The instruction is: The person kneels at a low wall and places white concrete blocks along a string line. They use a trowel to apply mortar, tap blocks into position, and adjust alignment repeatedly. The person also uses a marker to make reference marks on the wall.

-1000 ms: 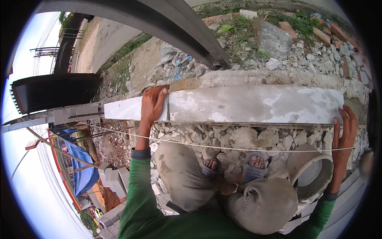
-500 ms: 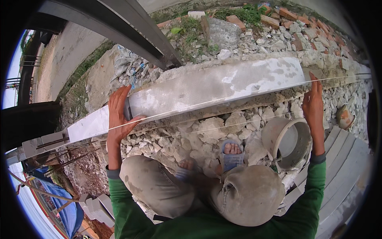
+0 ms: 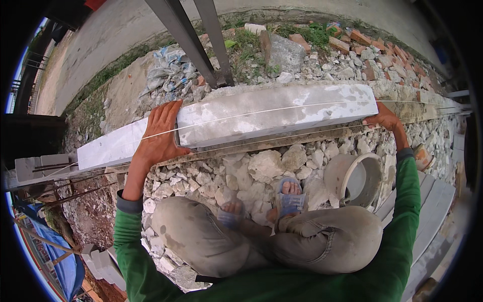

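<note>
A long whitish-grey lightweight concrete block (image 3: 282, 110) lies lengthwise in front of me, on the low wall line. My left hand (image 3: 160, 132) clasps its left end, fingers over the top toward the far side and thumb at the near edge. It also overlaps the joint with a second pale block (image 3: 108, 146) in line on the left. At the other end, my right hand (image 3: 385, 118) is closed round the block's right end, with some fingertips under the near lower corner. A taut white string (image 3: 236, 113) crosses in front of the block and my left hand.
Broken rubble (image 3: 266, 165) surrounds my sandalled feet. A dirty round bucket (image 3: 365, 176) lies tipped near my right knee, beside stacked grey blocks (image 3: 432, 201). Metal posts (image 3: 206, 45) stand behind the wall. Beyond are a stone lump (image 3: 287, 53) and loose bricks (image 3: 359, 38).
My right hand has come from upright beside the block's right end to gripping it. The left hand has moved further over the joint. The string now crosses the block's face higher up.
</note>
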Motion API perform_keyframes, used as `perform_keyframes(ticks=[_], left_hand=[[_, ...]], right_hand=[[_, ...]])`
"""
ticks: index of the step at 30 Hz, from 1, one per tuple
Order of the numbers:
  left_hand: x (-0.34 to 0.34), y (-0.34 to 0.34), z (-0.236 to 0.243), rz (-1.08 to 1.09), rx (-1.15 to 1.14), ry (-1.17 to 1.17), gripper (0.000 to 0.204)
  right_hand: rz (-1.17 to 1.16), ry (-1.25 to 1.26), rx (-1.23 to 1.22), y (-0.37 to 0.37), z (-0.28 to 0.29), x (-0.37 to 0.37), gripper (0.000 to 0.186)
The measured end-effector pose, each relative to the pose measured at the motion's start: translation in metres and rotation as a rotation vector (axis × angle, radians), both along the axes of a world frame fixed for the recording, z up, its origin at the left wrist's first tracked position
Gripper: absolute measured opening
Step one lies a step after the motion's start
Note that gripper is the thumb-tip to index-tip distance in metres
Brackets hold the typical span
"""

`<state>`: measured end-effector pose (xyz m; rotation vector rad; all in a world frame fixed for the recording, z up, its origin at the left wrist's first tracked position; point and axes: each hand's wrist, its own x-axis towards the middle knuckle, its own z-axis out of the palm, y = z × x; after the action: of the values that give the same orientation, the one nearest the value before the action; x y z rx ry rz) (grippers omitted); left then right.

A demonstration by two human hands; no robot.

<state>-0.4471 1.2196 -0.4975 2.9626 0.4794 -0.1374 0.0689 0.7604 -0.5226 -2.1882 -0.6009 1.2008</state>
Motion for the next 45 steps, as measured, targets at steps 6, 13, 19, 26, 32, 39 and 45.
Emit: perform_keyframes(ticks=[6,13,19,26,32,39,45], left_hand=[[0.0,-0.005,-0.006,0.032,0.029,0.011,0.128],[0.009,-0.007,-0.018,0.029,-0.034,-0.042,0.121],[0.009,-0.007,-0.017,-0.004,-0.044,-0.104,0.115],[0.023,-0.002,-0.004,0.097,-0.226,-0.037,0.111],[0.025,-0.011,0.019,0.063,-0.199,-0.106,0.11],[0.035,-0.02,0.046,0.02,-0.267,-0.271,0.108],[0.025,-0.039,0.074,0.025,-0.189,-0.422,0.112]], right_hand=[[-0.092,-0.026,0.186,-0.011,-0.033,0.006,0.103],[-0.21,0.14,0.33,-0.02,-0.051,0.007,0.104],[-0.198,0.057,0.426,-0.026,-0.045,-0.012,0.123],[-0.064,0.005,0.455,-0.003,-0.038,0.009,0.13],[-0.115,-0.12,0.437,-0.028,-0.032,0.0,0.13],[-0.171,-0.246,0.502,-0.06,0.027,0.03,0.132],[-0.182,-0.378,0.589,-0.103,0.072,0.049,0.132]])
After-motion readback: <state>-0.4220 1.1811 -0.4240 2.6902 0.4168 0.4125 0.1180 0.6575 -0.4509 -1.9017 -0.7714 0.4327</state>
